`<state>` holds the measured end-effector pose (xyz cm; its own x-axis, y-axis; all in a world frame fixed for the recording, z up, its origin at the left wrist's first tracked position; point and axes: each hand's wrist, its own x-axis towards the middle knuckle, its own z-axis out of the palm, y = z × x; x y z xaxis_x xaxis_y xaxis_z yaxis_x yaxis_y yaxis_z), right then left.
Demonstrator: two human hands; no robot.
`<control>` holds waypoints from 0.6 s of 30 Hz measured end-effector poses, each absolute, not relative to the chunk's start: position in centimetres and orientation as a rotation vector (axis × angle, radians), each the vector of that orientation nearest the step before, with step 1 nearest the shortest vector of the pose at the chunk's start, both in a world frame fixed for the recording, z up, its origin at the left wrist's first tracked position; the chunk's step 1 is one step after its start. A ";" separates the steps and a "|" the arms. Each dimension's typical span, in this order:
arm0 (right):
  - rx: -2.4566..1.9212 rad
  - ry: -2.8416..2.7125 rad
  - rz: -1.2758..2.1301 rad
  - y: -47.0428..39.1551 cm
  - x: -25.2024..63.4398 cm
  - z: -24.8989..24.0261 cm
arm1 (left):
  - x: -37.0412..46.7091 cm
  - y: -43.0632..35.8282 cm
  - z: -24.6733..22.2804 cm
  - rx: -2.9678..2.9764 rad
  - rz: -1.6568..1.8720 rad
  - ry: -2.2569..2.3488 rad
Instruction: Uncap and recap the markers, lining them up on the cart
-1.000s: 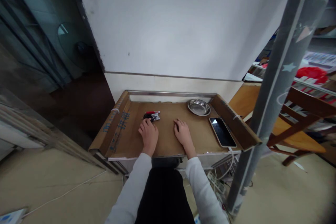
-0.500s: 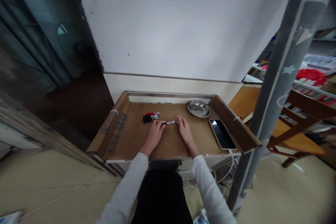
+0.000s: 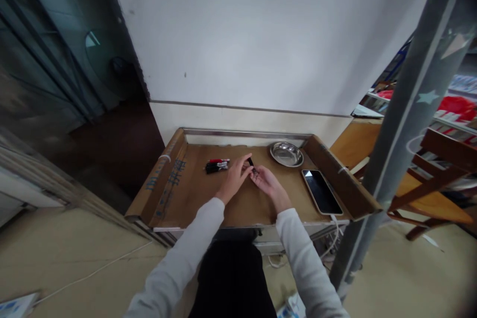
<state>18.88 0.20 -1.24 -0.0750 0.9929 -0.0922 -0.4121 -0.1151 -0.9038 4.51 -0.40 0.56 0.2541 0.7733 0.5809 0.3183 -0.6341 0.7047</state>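
A dark marker (image 3: 251,163) is held between my two hands above the middle of the cardboard-lined tray (image 3: 201,198). My left hand (image 3: 235,176) has its thumb and fingers around the marker's upper part. Around the lower end are the fingers of my right hand (image 3: 267,181), palm turned partly up. Left of my hands, several markers (image 3: 216,166), red and black, lie side by side on the cardboard.
A round metal dish (image 3: 286,154) sits at the tray's back right. In front of it lies a phone (image 3: 322,192) with a white cable. A grey pole (image 3: 397,124) stands at the right, before a wooden chair (image 3: 432,198). A white board (image 3: 261,35) rises behind.
The marker has turned from lying nearly level to steeply tilted. My left hand has moved right and up with it, and my right hand has closed onto its lower end.
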 end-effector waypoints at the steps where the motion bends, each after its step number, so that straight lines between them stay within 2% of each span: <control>1: -0.922 -0.817 1.572 0.0 19.0 -1.2 | 4.4 -0.3 0.6 2.038 1.371 1.001; 5: -0.830 -0.621 1.756 -0.4 19.7 -0.4 | 3.5 1.1 1.2 1.724 1.516 1.048; 11: -0.834 -0.623 1.678 -0.7 20.9 -0.7 | 1.0 4.4 1.1 1.504 1.377 0.997; 14: -0.879 -0.733 1.564 -0.9 21.3 -1.3 | 0.2 5.1 0.3 1.560 1.304 1.084; 18: -0.940 -0.896 1.388 -0.6 20.7 -1.8 | 0.6 5.2 -0.2 1.967 1.144 1.188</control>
<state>20.71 -0.60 -1.82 -0.0003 0.9995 -0.0327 -0.3821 -0.0303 -0.9236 0.62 5.20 -0.18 0.2406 0.8947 0.3763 0.4102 -0.4451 0.7960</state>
